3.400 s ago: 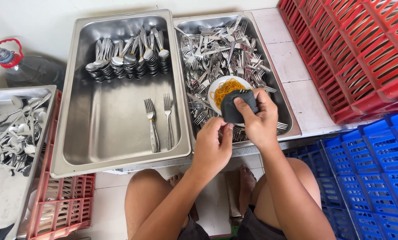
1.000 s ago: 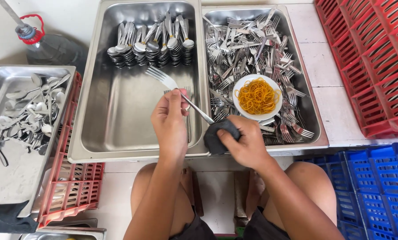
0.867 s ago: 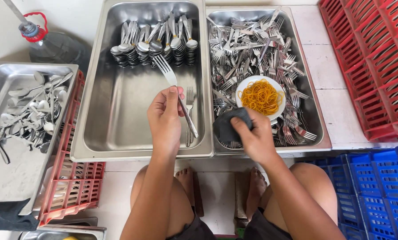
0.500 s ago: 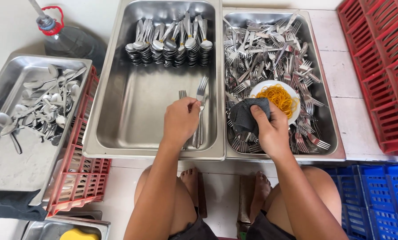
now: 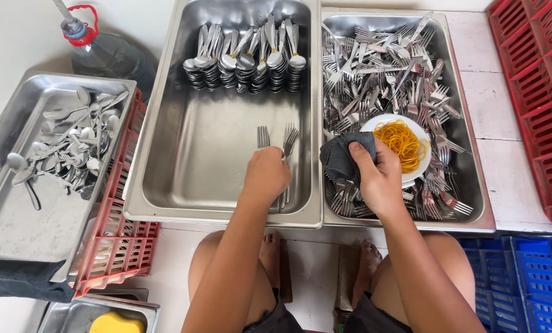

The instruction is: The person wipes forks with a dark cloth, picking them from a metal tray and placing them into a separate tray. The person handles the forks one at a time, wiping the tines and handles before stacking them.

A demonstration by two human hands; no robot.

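Observation:
My left hand rests low in the middle steel tray, fingers curled over the handles of a few forks that lie side by side on the tray's floor. Rows of stacked spoons fill that tray's far end. My right hand grips a dark grey cloth above the right steel tray, which holds a heap of loose forks. A white bowl of yellow rubber bands sits on the heap, touching my right hand.
A third steel tray with loose spoons sits on a red crate at the left. A plastic bottle stands behind it. Red crates are at the right, blue crates at the lower right, a yellow sponge at the bottom left.
My left hand brought a fork from up in the air down to the middle tray's floor beside the others. My right hand with the cloth moved from the near edge to the bowl.

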